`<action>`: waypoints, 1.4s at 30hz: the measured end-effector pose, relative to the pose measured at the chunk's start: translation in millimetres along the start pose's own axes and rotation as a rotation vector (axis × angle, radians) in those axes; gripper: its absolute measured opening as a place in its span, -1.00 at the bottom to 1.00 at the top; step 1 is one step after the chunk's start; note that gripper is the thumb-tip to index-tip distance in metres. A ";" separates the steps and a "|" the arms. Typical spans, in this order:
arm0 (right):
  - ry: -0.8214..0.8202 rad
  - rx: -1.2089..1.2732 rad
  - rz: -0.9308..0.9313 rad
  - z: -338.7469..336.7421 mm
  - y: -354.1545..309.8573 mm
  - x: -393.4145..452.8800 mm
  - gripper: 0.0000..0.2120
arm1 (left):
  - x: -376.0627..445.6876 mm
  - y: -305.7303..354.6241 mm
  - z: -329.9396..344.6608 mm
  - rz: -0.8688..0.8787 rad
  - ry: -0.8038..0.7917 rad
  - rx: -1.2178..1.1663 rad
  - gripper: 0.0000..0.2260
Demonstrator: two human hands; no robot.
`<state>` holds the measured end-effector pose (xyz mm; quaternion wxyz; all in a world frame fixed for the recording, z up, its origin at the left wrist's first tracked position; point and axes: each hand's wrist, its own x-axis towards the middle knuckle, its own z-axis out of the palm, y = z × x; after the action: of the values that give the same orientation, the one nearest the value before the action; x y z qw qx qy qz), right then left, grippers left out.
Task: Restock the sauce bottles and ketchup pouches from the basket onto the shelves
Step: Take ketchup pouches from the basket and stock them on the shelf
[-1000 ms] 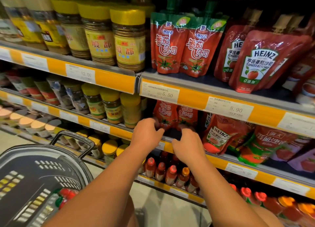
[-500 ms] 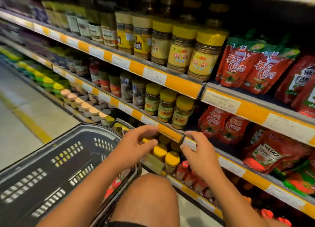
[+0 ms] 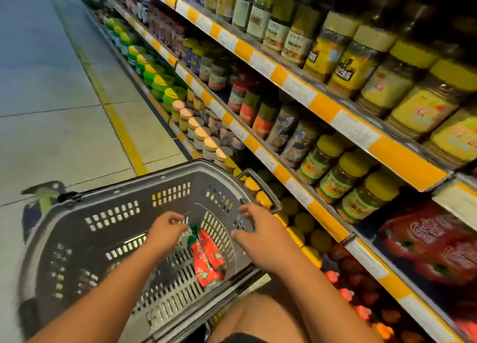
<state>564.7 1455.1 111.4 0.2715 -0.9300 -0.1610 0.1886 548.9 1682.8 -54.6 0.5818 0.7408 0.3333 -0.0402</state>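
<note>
Pouch (image 3: 206, 259): in the basket (image 3: 77, 208), long axis twelve to six.
Left grip (image 3: 165, 230): fingers loosely curled, empty, nearer, pouch at four o'clock.
Right grip (image 3: 254, 229): spread, empty.

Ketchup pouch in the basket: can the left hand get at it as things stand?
Probably yes. The left hand hovers just above the ketchup pouch, holding nothing; the basket is open-topped and nothing covers the pouch.

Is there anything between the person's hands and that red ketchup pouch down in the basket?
Nothing visible. The red ketchup pouch lies exposed on the floor of the grey basket, with no other item on top. The left hand hovers just above its green top end, the right hand beside it, both empty.
</note>
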 end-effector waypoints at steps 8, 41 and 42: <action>-0.307 -0.156 0.159 48.2 -0.3 55.0 -0.49 | 54.1 -90.2 46.9 -0.290 -0.107 0.068 -0.68; -0.416 0.100 0.277 73.9 30.6 98.1 -0.69 | 40.5 -65.1 53.1 -0.213 -1.011 -0.703 -0.52; -0.411 0.117 0.267 73.1 31.0 98.2 -0.74 | 38.4 -57.0 53.6 -0.186 -1.026 -0.700 -0.53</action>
<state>624.9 1502.2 10.9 0.2591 -0.8678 -0.0772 0.4169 565.4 1658.2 -136.6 0.8699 0.3606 0.0680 -0.3297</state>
